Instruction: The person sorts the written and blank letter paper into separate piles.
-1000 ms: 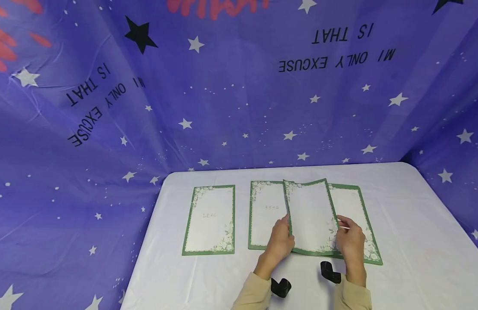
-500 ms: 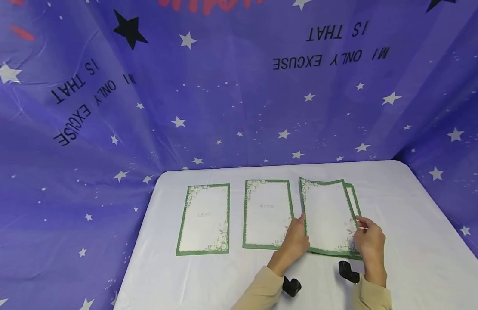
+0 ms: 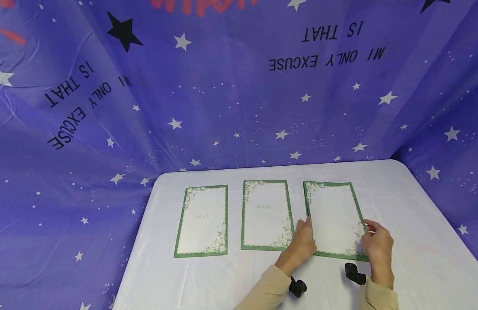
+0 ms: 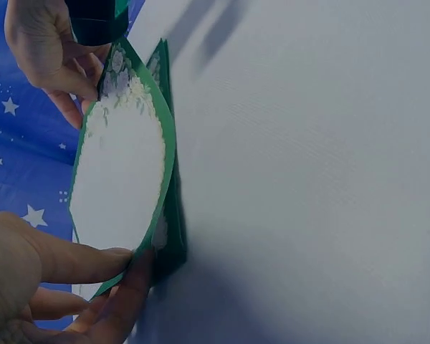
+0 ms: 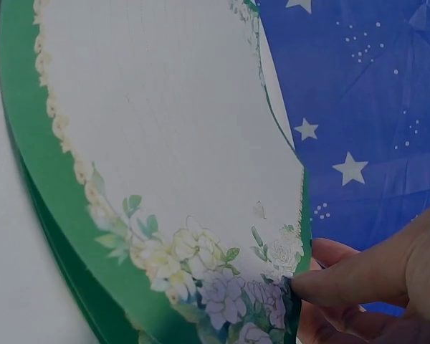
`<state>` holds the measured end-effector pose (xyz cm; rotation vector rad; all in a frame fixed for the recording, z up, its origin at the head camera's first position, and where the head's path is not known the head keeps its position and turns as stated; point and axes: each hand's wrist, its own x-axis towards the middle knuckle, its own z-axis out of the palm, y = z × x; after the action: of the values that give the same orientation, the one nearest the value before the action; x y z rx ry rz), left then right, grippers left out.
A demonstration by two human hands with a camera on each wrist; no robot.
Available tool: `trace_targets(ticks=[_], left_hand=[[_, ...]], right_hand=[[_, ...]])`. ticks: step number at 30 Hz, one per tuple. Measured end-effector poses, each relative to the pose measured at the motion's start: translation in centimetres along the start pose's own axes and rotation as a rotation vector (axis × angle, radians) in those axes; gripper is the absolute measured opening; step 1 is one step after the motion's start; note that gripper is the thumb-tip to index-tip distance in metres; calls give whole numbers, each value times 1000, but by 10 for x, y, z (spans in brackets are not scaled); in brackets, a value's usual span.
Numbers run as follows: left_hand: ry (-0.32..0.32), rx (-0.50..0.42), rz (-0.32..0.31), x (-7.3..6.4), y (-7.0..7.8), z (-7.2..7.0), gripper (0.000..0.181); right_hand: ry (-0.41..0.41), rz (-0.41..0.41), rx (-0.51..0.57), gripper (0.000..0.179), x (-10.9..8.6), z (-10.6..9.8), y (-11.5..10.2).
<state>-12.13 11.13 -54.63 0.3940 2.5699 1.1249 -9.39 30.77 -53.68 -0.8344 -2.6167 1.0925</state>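
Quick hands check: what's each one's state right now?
Left hand: closed, pinching the top green-bordered floral sheet by its left edge.
Right hand: closed, pinching its right edge.

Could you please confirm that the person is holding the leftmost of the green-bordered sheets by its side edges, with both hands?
Not quite: the held sheet is the rightmost one, as the head view shows. The left hand and right hand do hold it by its side edges.

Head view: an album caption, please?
Left hand and right hand pinch a green-bordered sheet; two inscribed sheets lie alongside.
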Motion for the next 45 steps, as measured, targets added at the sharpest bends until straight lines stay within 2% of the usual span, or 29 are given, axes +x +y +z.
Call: trace_targets(ticks=[8, 20, 27, 33, 40, 45], left_hand=[[-1, 22, -4, 0, -3, 2, 71], [14, 107, 2, 4, -3, 5, 69], [26, 96, 38, 6, -5, 5, 67], [49, 57, 43, 4, -5, 6, 67], [81, 118, 11, 3, -2, 8, 69], [97, 136, 8, 2, -4, 9, 68]], right_hand=[[-32, 49, 4, 51, 1, 0, 8], [-82, 68, 20, 55, 3, 4, 17], [-49, 20, 3, 56, 0, 8, 18], [-68, -1, -35, 60, -3, 10, 18], [-65, 10, -34, 58, -5, 13, 16], [-94, 29, -33, 57, -5, 13, 16]])
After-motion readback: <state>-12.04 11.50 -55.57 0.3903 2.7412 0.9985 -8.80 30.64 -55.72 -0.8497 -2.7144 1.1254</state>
